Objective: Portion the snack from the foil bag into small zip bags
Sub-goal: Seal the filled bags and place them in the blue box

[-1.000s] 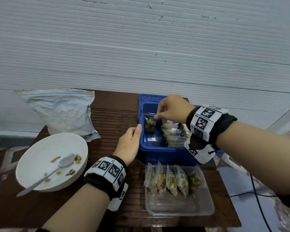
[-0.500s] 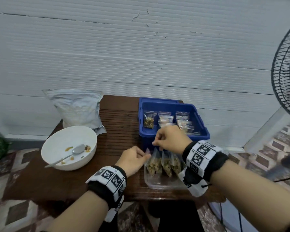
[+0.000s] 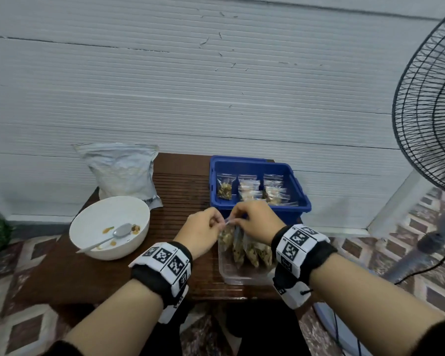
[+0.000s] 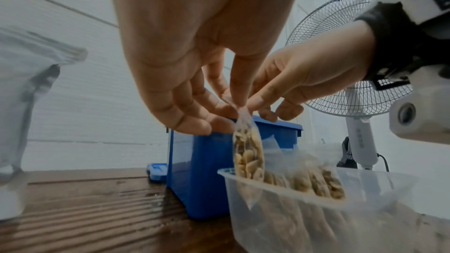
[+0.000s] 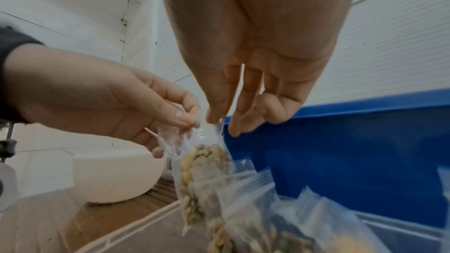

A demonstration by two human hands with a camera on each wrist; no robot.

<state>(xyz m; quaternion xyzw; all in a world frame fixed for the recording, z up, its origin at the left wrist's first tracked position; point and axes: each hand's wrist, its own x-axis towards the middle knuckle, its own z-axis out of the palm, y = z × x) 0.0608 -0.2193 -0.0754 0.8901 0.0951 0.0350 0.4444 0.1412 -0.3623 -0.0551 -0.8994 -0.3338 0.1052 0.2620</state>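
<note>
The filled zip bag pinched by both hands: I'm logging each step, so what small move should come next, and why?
Probably lift the zip bag clear of the clear tray toward the blue bin. Left hand and right hand both pinch its top edge; its lower end sits among the tray's filled bags, and the bin holds more.

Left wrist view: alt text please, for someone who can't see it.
Both hands, left hand and right hand, pinch the top of a small filled zip bag over a clear tray of more filled bags. Behind stand a blue bin and a fan.

both hands (image 3: 203, 228) (image 3: 257, 219) in fingertip pinch
</note>
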